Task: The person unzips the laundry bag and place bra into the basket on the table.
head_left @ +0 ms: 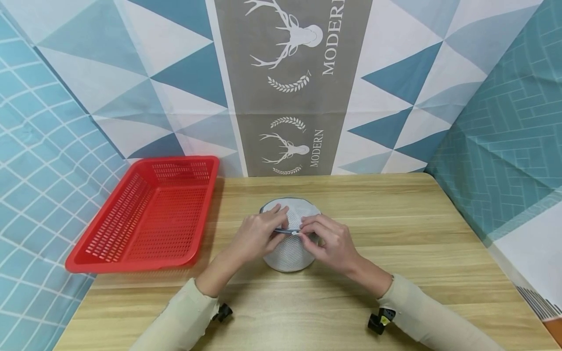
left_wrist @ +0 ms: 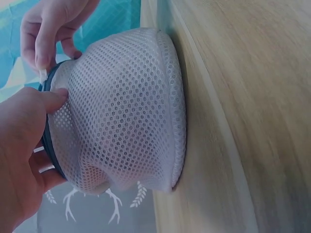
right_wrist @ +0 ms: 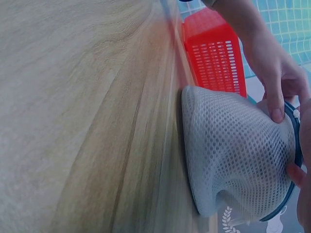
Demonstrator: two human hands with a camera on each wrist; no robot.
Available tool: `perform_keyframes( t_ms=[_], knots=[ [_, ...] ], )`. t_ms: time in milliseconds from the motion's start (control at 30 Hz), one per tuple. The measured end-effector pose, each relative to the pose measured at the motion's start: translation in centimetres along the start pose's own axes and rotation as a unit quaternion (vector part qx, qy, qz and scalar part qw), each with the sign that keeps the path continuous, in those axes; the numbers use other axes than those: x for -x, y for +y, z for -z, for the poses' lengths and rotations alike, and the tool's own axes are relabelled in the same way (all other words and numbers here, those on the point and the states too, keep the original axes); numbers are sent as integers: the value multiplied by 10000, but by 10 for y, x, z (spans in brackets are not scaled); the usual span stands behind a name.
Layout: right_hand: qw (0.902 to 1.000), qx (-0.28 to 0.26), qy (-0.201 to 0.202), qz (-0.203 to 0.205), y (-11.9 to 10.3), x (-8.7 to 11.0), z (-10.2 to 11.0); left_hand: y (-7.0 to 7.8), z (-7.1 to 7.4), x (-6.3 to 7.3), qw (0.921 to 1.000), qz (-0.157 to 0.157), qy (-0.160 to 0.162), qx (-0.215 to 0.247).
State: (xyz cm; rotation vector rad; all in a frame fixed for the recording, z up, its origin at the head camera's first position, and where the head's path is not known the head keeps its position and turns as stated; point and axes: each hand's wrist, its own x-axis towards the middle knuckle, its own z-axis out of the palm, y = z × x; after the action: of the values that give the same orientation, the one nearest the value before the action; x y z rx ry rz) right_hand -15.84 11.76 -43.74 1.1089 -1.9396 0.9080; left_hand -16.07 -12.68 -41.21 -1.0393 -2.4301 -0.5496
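Note:
A round white mesh laundry bag (head_left: 287, 261) stands upright on the table, its flat base down and its side dented in. A dark blue zipper (right_wrist: 298, 141) runs round its top rim. My left hand (head_left: 258, 235) pinches that rim, the thumb (left_wrist: 56, 98) pressed against the mesh. On the other side, my right hand (head_left: 332, 242) pinches the small white zipper pull (head_left: 295, 233) between thumb and fingertips. Both hands meet close together over the bag's top. What lies inside the bag is hidden by the mesh.
A red plastic basket (head_left: 204, 214) with slotted walls stands to the left on the wooden table (head_left: 386, 204). Behind the table hangs a patterned cloth (head_left: 294, 92) with deer heads and triangles. Tile-print sheets cover both sides. Small black cameras (head_left: 381, 321) sit at the wrists.

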Motion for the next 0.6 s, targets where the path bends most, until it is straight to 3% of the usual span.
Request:
perform_keyframes(
  t_ms=[233,600],
  knots=[
    [10000,30,-25,-35,2,2,2,-4,3,4,9996,124,-68,229],
    [9999,-64,40,-116,3,-3,3,-1,2,-1,9986,88,280,-435]
  ],
)
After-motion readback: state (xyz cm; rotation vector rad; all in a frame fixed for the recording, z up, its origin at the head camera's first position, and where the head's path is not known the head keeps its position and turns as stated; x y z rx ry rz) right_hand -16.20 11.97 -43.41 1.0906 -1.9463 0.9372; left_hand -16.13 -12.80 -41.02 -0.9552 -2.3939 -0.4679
